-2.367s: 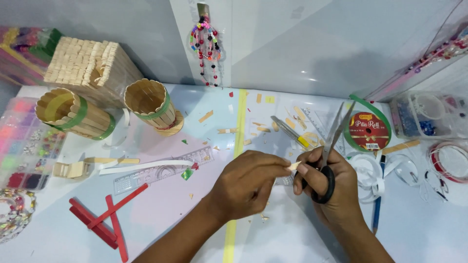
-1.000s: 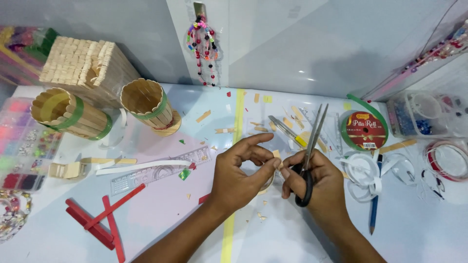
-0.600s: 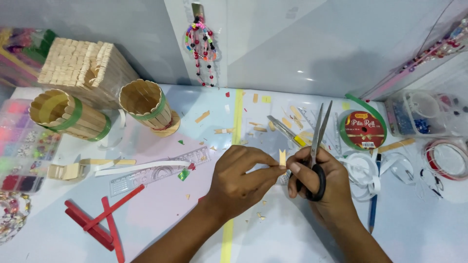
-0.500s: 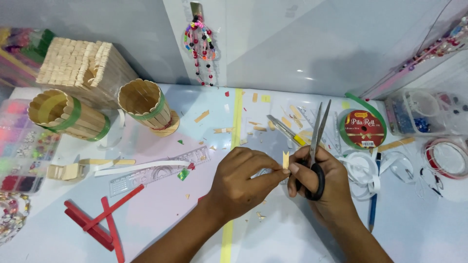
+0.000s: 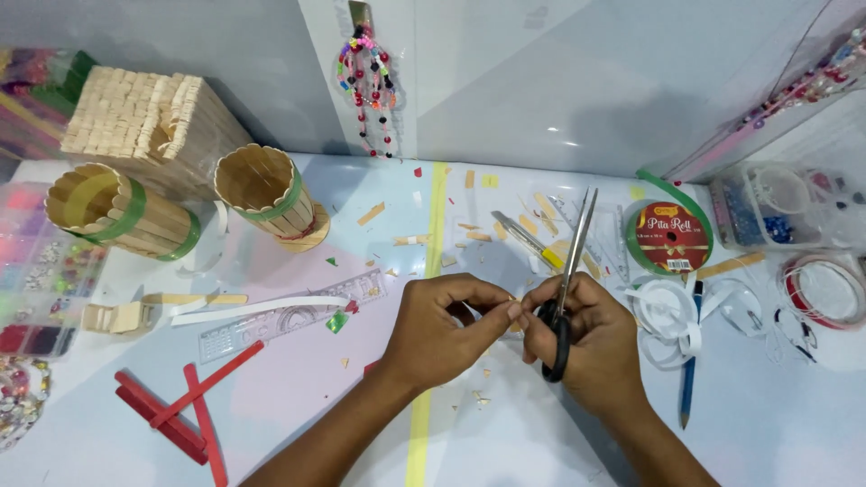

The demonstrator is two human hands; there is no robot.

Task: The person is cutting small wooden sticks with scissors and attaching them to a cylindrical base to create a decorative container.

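Note:
My left hand (image 5: 446, 329) and my right hand (image 5: 591, 347) meet fingertip to fingertip over the middle of the table. The left thumb and fingers pinch together where the hands touch, around a small wooden piece that is almost entirely hidden. My right hand grips black-handled scissors (image 5: 561, 298). Their blades are closed and point up and away from me.
Two stick cups (image 5: 266, 189) (image 5: 108, 207) and a stick house (image 5: 144, 117) stand at the back left. Red sticks (image 5: 180, 410), a clear ruler (image 5: 289, 316) and a bead box (image 5: 36, 289) lie left. A green ribbon spool (image 5: 672, 239), white ribbon (image 5: 672, 316), blue pencil (image 5: 690, 379) and utility knife (image 5: 528, 239) lie right.
The notched wooden piece that stood up between my fingertips is now tucked out of sight. The scissor blades have closed and my hands have drawn slightly closer to me.

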